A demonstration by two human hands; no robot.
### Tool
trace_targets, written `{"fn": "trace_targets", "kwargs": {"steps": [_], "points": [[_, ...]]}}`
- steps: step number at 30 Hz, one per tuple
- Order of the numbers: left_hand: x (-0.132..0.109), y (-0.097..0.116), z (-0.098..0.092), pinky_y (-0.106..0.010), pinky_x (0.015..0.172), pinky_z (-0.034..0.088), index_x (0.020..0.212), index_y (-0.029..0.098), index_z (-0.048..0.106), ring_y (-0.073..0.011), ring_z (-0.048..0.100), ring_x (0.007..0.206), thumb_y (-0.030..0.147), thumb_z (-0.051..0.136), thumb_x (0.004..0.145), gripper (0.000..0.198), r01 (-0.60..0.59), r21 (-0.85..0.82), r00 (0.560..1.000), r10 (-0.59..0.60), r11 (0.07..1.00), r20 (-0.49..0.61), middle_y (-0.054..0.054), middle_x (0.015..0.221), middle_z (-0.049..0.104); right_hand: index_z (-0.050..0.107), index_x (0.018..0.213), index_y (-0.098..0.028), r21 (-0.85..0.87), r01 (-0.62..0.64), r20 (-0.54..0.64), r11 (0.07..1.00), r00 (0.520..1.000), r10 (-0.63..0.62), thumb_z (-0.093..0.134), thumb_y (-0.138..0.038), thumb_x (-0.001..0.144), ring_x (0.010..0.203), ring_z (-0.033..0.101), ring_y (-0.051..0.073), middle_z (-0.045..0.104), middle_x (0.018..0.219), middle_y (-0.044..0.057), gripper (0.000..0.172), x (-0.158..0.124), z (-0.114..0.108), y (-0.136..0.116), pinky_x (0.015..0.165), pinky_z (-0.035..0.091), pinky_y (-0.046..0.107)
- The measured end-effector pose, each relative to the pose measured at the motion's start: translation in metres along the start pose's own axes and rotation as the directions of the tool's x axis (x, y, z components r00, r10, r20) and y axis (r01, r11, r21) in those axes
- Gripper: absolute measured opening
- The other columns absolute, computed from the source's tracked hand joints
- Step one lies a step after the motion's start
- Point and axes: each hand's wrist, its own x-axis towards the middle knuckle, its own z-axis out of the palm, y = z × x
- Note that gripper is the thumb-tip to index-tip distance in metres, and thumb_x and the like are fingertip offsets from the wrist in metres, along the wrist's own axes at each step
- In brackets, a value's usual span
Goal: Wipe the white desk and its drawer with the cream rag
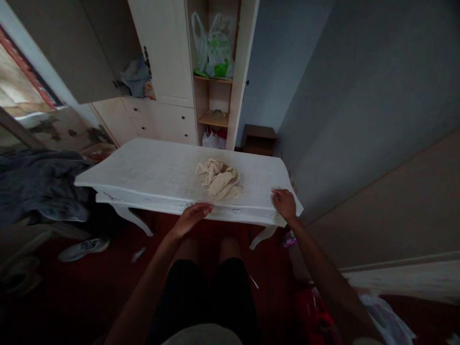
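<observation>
Cloth, one, cream; crumpled in a loose heap on the white table, right of its middle and near the front edge. Judged light, soft and limp, neither slippery nor fragile; its shape would not be kept once lifted. Best taken by a raised fold at the heap's middle, or pressed flat under the palm; if taken by a loose end, the rest would likely be trailed. Left hand: placed at the table's front edge, just short of the cloth; fingers stretched out and close together, nothing seen held. Right hand: placed at the table's right end, well apart from the cloth; fingers loosely curled; whether anything small is held beneath them cannot be told. Writing: green lettering is borne by a clear bag on the cabinet shelf, too blurred to be read. Dark marks are shown on a grey shoe on the floor; no brand can be made out. On the cloth, no label is seen.
</observation>
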Motion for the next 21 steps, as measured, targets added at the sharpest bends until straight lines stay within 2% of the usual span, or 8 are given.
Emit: {"fn": "trace_targets", "kwargs": {"steps": [3,5,8,12,14,18,21], "points": [[0.015,-0.024,0.025,-0.04,0.092,0.051,0.096,0.018,0.072,-0.0259,0.069,0.098,0.051,0.082,0.061,0.049,0.092,0.022,0.995,-0.091,0.996,-0.044,-0.008,0.098,0.075,0.071,0.1,-0.016,0.025,0.001,0.016,1.0,1.0,-0.002,0.049,-0.023,0.083,0.095,0.059,0.024,0.069,0.101,0.012,0.028,0.002,-0.002,0.0,0.095,0.043,0.04],[0.026,-0.04,0.043,-0.039,0.086,0.053,0.092,0.018,0.07,-0.0245,0.07,0.089,0.05,0.082,0.061,0.046,0.23,-0.022,0.973,-0.231,0.973,-0.029,-0.007,0.091,0.074,0.071,0.099,-0.017,0.048,0.004,0.028,0.999,1.0,-0.006,0.05,-0.024,0.082,0.095,0.06,0.024,0.069,0.1,0.011,0.027,0.003,-0.003,0.001,0.096,0.043,0.04],[0.04,-0.056,0.072,-0.039,0.086,0.053,0.093,0.018,0.068,-0.0244,0.071,0.086,0.049,0.08,0.066,0.042,0.406,-0.12,0.914,-0.401,0.906,0.067,-0.008,0.088,0.074,0.07,0.099,-0.019,0.046,-0.001,0.022,0.999,1.0,0.0,0.05,-0.023,0.082,0.094,0.059,0.024,0.069,0.099,0.009,0.026,0.003,-0.003,0.002,0.095,0.043,0.04],[0.059,-0.066,0.101,-0.04,0.095,0.051,0.089,0.014,0.065,-0.0263,0.07,0.097,0.048,0.069,0.08,0.035,0.569,-0.281,0.822,-0.524,0.773,0.223,-0.014,0.095,0.073,0.07,0.102,-0.019,-0.005,0.013,0.003,1.0,1.0,-0.013,0.049,-0.023,0.083,0.094,0.057,0.024,0.068,0.102,0.01,0.028,0.001,-0.002,0.0,0.094,0.043,0.039],[0.066,-0.069,0.107,-0.039,0.098,0.05,0.09,0.013,0.065,-0.0258,0.069,0.1,0.044,0.064,0.084,0.031,0.603,-0.32,0.798,-0.547,0.731,0.254,-0.016,0.099,0.073,0.07,0.102,-0.019,-0.042,0.029,-0.008,0.999,1.0,-0.029,0.049,-0.023,0.084,0.094,0.056,0.024,0.067,0.101,0.01,0.028,-0.001,-0.002,-0.004,0.094,0.043,0.039],[0.072,-0.072,0.11,-0.039,0.101,0.05,0.094,0.01,0.066,-0.0263,0.069,0.102,0.038,0.066,0.082,0.031,0.619,-0.378,0.785,-0.546,0.688,0.292,-0.019,0.104,0.071,0.07,0.102,-0.019,-0.129,0.032,-0.039,0.991,0.999,-0.038,0.048,-0.023,0.086,0.092,0.053,0.026,0.065,0.1,0.011,0.028,-0.002,-0.003,-0.013,0.091,0.042,0.039],[0.071,-0.071,0.109,-0.037,0.099,0.051,0.093,0.01,0.066,-0.0241,0.07,0.098,0.035,0.065,0.084,0.027,0.633,-0.404,0.773,-0.567,0.66,0.284,-0.018,0.1,0.072,0.071,0.102,-0.018,-0.18,0.017,-0.046,0.984,0.999,-0.026,0.047,-0.023,0.086,0.091,0.052,0.027,0.064,0.098,0.012,0.028,-0.002,-0.004,-0.018,0.089,0.041,0.04]]}}
